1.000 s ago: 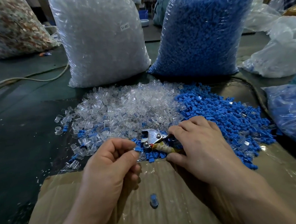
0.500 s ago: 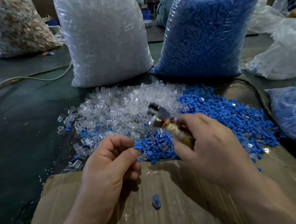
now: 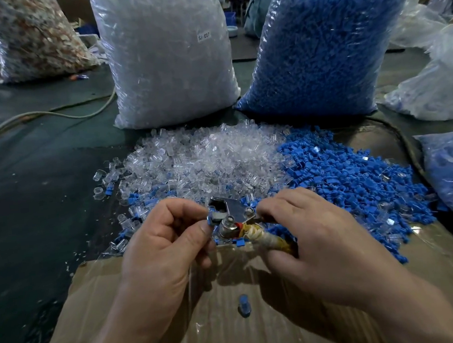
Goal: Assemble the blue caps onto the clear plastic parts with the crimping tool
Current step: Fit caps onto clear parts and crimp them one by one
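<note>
My left hand (image 3: 166, 245) pinches a small blue cap (image 3: 213, 220) between thumb and forefinger, right at the metal jaws of the crimping tool (image 3: 231, 216). My right hand (image 3: 313, 240) grips the tool by its tape-wrapped handle (image 3: 265, 238). Whether a clear part sits under the cap is hidden by my fingers. Behind the hands lie a heap of clear plastic parts (image 3: 205, 159) and a heap of blue caps (image 3: 354, 178). One assembled piece (image 3: 244, 305) lies on the cardboard (image 3: 231, 337) in front of me.
A big bag of clear parts (image 3: 166, 55) and a big bag of blue caps (image 3: 318, 44) stand behind the heaps. A mottled bag (image 3: 31, 37) stands far left, more plastic bags (image 3: 438, 76) at right. A cable (image 3: 55, 113) crosses the dark table (image 3: 34, 198).
My right hand picked the crimping tool up from the heap, swung it up, then brought its jaws down to the blue cap in my left hand.
</note>
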The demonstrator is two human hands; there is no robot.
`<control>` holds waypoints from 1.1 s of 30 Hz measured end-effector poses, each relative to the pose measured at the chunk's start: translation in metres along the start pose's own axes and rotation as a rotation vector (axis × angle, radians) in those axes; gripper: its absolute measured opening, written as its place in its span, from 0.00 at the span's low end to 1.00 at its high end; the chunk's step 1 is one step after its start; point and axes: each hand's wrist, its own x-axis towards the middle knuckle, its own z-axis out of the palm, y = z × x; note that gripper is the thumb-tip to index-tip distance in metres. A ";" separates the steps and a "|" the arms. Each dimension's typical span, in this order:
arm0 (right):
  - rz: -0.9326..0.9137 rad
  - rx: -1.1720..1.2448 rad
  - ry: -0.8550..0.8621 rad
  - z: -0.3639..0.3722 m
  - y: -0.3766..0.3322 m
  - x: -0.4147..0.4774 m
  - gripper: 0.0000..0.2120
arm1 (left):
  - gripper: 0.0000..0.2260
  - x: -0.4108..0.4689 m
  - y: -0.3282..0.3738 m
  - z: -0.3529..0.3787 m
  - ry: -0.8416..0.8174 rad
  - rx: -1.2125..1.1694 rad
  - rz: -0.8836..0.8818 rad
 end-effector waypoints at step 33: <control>0.028 -0.035 -0.011 -0.002 -0.004 -0.001 0.25 | 0.06 -0.004 0.004 0.002 -0.025 0.039 0.047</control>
